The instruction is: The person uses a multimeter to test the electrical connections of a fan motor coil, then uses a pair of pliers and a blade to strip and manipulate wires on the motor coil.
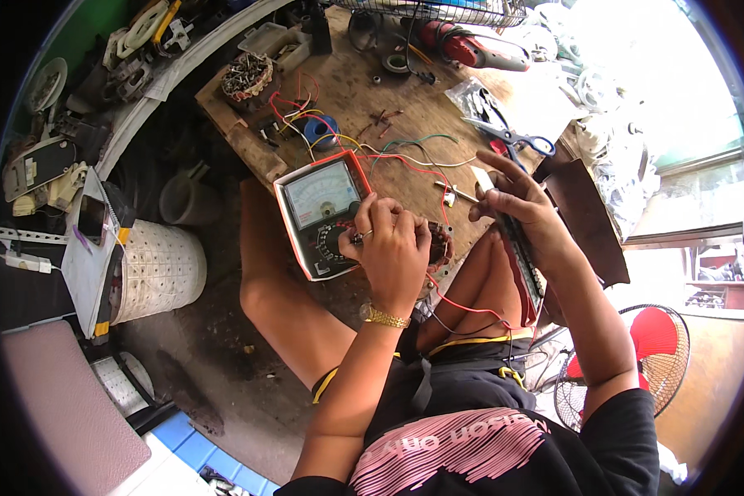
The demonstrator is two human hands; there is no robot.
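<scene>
An analog multimeter [321, 198] with a red-orange edge rests at the table's near side. My left hand [393, 244], with a gold watch at the wrist, is bent over its dial, fingers closed; what they pinch is hidden. Beside that hand lies a wire-wound motor part [441, 244], partly covered by it. My right hand [525, 198] grips the upper end of a long dark case with a red edge [521, 277], which slants down by my thigh. A white piece [481, 178] shows at its fingers. Red and black leads [475, 307] run across my lap.
Loose coloured wires, a blue spool [321, 131] and a wound coil part [248, 77] lie on the wooden table [360, 83]. Scissors [512, 139] are beyond my right hand; a red-grey power tool [475, 48] lies farther back. A fan [624, 364] stands at right, a white basket [161, 269] at left.
</scene>
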